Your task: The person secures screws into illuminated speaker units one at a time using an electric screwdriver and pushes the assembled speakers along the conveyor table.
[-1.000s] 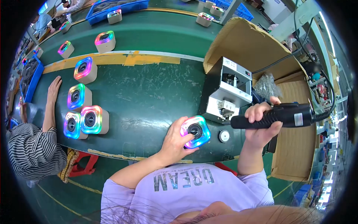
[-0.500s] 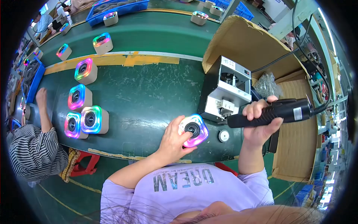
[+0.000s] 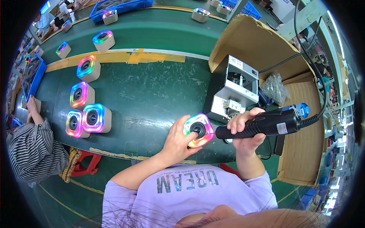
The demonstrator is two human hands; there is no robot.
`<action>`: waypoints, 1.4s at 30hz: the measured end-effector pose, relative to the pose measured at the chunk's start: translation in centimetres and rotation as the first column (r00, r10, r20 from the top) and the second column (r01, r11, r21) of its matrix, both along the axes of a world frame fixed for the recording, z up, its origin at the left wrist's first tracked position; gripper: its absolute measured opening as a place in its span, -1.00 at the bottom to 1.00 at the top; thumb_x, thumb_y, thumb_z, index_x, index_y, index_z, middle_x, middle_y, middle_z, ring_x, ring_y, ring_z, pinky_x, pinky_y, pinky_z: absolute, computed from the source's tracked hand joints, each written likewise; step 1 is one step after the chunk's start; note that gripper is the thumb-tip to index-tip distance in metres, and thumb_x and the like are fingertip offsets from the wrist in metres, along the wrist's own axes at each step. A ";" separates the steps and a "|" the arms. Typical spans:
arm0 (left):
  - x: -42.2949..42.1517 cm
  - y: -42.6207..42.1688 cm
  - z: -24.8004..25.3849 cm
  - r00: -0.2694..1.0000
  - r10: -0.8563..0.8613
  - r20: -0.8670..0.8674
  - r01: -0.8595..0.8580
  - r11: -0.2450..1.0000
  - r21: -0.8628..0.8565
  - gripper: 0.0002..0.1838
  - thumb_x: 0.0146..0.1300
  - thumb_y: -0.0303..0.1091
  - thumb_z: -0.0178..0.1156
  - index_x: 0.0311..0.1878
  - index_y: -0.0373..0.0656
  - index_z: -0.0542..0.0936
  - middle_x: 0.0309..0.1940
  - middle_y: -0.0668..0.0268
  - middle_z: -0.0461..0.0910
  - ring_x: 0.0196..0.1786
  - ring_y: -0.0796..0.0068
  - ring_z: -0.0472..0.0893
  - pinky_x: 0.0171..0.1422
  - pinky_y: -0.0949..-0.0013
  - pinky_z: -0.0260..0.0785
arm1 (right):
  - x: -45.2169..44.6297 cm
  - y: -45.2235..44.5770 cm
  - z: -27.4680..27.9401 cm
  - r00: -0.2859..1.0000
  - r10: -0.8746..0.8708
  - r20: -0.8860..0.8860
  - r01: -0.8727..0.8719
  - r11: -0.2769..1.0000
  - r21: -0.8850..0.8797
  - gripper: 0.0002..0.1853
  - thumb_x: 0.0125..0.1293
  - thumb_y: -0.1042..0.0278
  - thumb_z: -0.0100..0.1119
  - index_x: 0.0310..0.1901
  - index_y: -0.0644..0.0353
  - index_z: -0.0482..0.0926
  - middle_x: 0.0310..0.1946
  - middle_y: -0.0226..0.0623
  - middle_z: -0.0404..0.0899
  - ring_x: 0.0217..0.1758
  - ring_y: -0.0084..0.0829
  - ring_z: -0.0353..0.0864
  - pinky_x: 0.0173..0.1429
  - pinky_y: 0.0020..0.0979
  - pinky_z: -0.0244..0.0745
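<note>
My left hand (image 3: pixel 177 141) is closed around a small square speaker (image 3: pixel 199 129) with a glowing multicoloured rim, its thumb over the round black cone. The speaker is tilted at the near side of the green bench. In my right hand (image 3: pixel 247 143) is a black corded electric screwdriver (image 3: pixel 270 124), held almost level. Its front end points left, right beside the speaker's right edge; whether the bit touches a screw is too small to tell. Just behind the screwdriver stands a black and silver screw feeder (image 3: pixel 232 89). A small round disc (image 3: pixel 228 141) is mostly hidden under the screwdriver.
Several lit speakers (image 3: pixel 97 118) stand on the bench to the left. More ride on the green belt (image 3: pixel 159 32) beyond. A cardboard box (image 3: pixel 298 133) surrounds the feeder's right side, with a bag of screws (image 3: pixel 274 89). A co-worker in stripes (image 3: pixel 32 148) sits at left by a blue tray (image 3: pixel 34 76).
My right hand has brought the screwdriver left and slightly down, up to the speaker. The speaker has barely shifted. The co-worker's hand has come down beside a speaker.
</note>
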State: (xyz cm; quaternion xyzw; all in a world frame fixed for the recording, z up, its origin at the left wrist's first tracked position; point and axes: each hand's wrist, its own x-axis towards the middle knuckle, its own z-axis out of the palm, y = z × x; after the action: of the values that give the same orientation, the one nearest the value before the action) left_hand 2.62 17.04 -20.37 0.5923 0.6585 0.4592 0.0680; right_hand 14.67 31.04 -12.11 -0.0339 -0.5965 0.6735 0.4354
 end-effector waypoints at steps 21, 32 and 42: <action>-2.1 -1.1 1.6 0.993 -0.102 0.057 0.113 0.958 -0.262 -0.47 -0.37 -0.26 0.47 -0.20 -0.11 0.54 0.05 -0.03 0.23 0.11 -0.07 0.31 0.10 0.13 0.30 | 0.8 3.7 2.5 0.998 -0.061 -0.015 0.062 0.997 0.049 -0.37 0.16 -0.18 0.08 0.04 0.16 0.22 -0.59 -0.40 0.31 -0.57 -0.51 0.35 -0.38 -0.43 0.34; 0.1 0.9 0.4 0.998 0.058 -0.002 -0.058 0.998 0.021 -0.63 -0.34 -0.32 0.46 -0.49 -0.23 0.48 0.19 -0.19 0.11 0.21 -0.21 0.21 0.21 -0.02 0.17 | -0.9 5.4 1.6 0.980 -0.190 0.056 0.190 0.982 0.021 -0.50 0.13 0.01 0.22 -0.10 0.22 0.29 -0.54 -0.33 0.37 -0.51 -0.49 0.39 -0.37 -0.44 0.36; -0.2 0.7 -0.2 0.991 0.032 0.127 -0.032 0.999 -0.002 -0.32 -0.36 -0.35 0.47 -0.07 -0.20 0.39 0.17 -0.11 0.13 0.18 -0.15 0.25 0.20 0.03 0.19 | 0.9 0.3 1.3 0.996 -0.047 -0.078 0.043 0.998 -0.054 -0.34 0.14 -0.32 0.00 0.03 0.10 0.20 -0.56 -0.45 0.28 -0.54 -0.54 0.34 -0.31 -0.44 0.34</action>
State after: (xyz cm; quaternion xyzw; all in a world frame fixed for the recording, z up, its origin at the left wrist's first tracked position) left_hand 2.39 17.77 -20.62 0.5512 0.6622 0.4971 0.1027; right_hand 15.53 31.32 -10.83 -0.0320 -0.5598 0.6798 0.4727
